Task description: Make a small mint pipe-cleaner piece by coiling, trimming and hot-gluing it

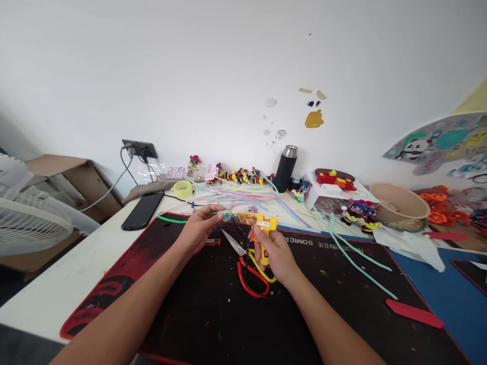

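Note:
My right hand point(272, 248) is wrapped round the handle of a yellow hot glue gun point(253, 219), its nozzle pointing left. In my left hand point(203, 225), thumb and fingers pinch a small pale-green piece point(227, 215), right at the nozzle's tip; its exact kind is too small to make out. Below the glue gun, scissors with red handles point(253, 286) lie on the black desk mat point(213, 319), blades toward the upper left. A green pipe cleaner point(171, 219) extends left from behind my left hand.
Pastel pipe cleaners point(243, 195) lie along the back, beside a black thermos point(286, 170). A phone point(142, 210) and yellow tape roll point(183, 189) are at left. At right are a beige bowl point(399, 200), mint pipe cleaners point(353, 258) and a red strip point(414, 313).

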A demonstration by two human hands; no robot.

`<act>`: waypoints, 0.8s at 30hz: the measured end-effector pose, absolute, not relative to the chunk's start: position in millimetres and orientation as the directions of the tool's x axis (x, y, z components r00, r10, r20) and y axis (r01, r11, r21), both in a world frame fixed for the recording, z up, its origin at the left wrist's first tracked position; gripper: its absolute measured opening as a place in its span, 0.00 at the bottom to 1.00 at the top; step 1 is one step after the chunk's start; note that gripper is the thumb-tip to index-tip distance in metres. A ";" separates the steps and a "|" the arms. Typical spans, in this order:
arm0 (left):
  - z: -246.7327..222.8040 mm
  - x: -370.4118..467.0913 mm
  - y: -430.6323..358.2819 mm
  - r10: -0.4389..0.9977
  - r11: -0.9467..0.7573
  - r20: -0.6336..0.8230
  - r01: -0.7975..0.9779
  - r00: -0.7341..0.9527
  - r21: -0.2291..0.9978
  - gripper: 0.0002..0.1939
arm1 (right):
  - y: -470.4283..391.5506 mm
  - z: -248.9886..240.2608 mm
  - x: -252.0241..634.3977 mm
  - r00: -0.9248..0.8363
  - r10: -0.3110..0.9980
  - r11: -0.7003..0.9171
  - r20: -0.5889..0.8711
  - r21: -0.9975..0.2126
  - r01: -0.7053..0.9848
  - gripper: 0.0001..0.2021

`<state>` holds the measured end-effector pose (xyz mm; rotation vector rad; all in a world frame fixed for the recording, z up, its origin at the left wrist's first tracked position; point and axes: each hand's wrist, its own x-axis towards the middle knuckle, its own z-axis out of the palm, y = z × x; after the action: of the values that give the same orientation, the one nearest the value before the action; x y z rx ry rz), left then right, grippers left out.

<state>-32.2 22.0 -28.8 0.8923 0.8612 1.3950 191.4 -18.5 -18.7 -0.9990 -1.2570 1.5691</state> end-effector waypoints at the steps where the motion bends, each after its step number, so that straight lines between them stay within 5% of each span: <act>1: -28.4 -31.5 21.6 1.000 -0.017 0.022 -0.424 0.006 0.906 0.19 | -19.2 -18.6 191.0 -0.286 0.956 -0.106 -0.066 -0.986 -0.128 0.31; 24: -23.7 -26.6 17.7 1.000 0.008 -0.003 -0.410 0.015 0.912 0.21 | -23.0 -24.8 185.2 -0.215 0.973 -0.084 -0.083 -0.996 0.002 0.32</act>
<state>-26.6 17.7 -23.7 0.8960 0.8864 1.3659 185.2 -23.0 -24.8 -1.1554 -1.3214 1.4354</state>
